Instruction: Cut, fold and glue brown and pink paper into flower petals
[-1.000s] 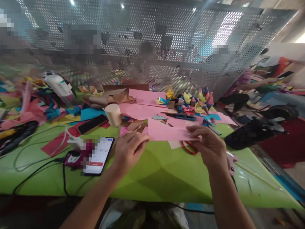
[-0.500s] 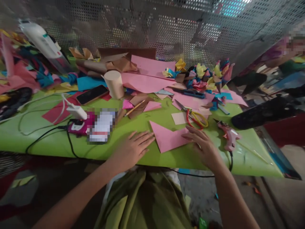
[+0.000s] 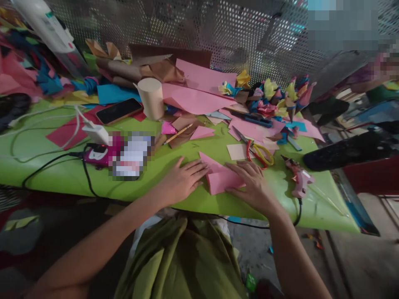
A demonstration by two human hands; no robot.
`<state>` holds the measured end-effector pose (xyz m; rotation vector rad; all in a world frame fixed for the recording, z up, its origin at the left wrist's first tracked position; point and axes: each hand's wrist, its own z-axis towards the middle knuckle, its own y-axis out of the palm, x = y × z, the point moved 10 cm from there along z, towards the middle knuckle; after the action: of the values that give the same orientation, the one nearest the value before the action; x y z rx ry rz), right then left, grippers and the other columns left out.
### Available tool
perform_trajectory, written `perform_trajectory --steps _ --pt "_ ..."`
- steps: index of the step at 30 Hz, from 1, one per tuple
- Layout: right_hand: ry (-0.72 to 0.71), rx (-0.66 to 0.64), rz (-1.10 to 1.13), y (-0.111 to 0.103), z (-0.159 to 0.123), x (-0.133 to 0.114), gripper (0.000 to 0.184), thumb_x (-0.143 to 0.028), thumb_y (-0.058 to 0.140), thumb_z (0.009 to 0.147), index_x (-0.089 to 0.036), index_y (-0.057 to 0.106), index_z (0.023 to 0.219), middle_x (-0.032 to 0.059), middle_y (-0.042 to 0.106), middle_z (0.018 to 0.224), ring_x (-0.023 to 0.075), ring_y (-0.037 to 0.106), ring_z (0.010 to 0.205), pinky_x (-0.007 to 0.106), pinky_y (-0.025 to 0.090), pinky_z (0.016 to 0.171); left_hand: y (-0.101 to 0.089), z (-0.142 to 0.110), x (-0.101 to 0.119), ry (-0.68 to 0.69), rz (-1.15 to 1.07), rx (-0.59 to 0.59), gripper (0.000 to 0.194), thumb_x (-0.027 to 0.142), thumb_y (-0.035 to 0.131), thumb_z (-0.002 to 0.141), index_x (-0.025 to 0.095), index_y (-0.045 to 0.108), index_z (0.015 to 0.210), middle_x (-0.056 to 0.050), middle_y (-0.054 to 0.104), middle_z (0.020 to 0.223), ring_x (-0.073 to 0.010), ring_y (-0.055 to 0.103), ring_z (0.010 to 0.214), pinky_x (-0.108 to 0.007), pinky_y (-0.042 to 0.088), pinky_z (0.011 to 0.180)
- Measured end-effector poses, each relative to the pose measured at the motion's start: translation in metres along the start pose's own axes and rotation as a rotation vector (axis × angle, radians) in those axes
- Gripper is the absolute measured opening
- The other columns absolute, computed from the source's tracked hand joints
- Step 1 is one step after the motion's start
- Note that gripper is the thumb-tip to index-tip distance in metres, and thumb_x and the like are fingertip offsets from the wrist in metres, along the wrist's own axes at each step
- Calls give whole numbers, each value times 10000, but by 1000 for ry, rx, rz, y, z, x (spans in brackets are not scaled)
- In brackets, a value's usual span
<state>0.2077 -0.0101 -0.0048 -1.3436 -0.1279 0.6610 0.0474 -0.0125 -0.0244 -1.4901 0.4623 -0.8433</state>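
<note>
A folded piece of pink paper (image 3: 220,180) lies near the front edge of the green table, one pointed corner sticking up at its back left. My left hand (image 3: 187,178) rests flat with fingers stretched out, their tips at the paper's left edge. From the other side my right hand (image 3: 251,182) grips the paper, fingers over its top right part and thumb along its lower edge. Part of the paper is hidden under these fingers. Just behind my right hand lie scissors (image 3: 262,154) with red and yellow handles.
A pink glue gun (image 3: 301,180) and a dark bottle (image 3: 339,147) lie at the right. Left are a phone (image 3: 132,157), a magenta power strip (image 3: 101,155) with cables and a second phone (image 3: 120,111). A cream paper cylinder (image 3: 151,99) stands behind, amid paper scraps and a pencil (image 3: 178,133).
The pink paper has been folded over from its lower part and looks narrower. My right hand has moved left onto it. My left hand has shifted slightly right and away from me.
</note>
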Motion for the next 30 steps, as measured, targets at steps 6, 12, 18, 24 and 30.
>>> perform_trajectory --steps 6,12,18,24,30 --pt "-51 132 24 -31 -25 -17 124 -189 638 912 -270 710 972 48 697 940 276 631 1061 505 428 1018 1 -2 2 19 -2 -3 406 355 435 1055 355 523 1452 -42 464 1583 -242 401 1472 -555 229 1206" --pt "-18 103 31 -36 -47 -28 231 -113 579 909 -300 714 913 -6 751 920 236 664 1038 526 326 1135 -4 1 9 19 -23 -11 429 308 497 1027 307 530 1455 -89 440 1595 -279 379 1484 -596 220 1214" --pt "16 96 51 -30 -47 -31 274 -102 574 892 -321 729 950 -17 773 946 230 675 1051 512 299 1163 -10 4 33 116 -48 10 449 326 489 1030 355 495 1478 -95 427 1602 -304 386 1482 -631 246 1196" --pt "6 82 41 -28 -48 -29 284 -80 569 871 -295 709 994 -12 781 977 231 675 1060 505 270 1171 1 -1 32 142 -39 -35 490 349 504 1027 430 426 1504 -80 412 1612 -309 383 1483 -659 258 1172" --pt "36 86 25 -31 -49 -20 234 -130 579 917 -299 702 1023 -10 781 979 233 684 1041 508 296 1154 4 -3 29 149 -46 -30 521 391 531 1014 444 400 1516 -73 393 1624 -309 360 1496 -664 219 1187"
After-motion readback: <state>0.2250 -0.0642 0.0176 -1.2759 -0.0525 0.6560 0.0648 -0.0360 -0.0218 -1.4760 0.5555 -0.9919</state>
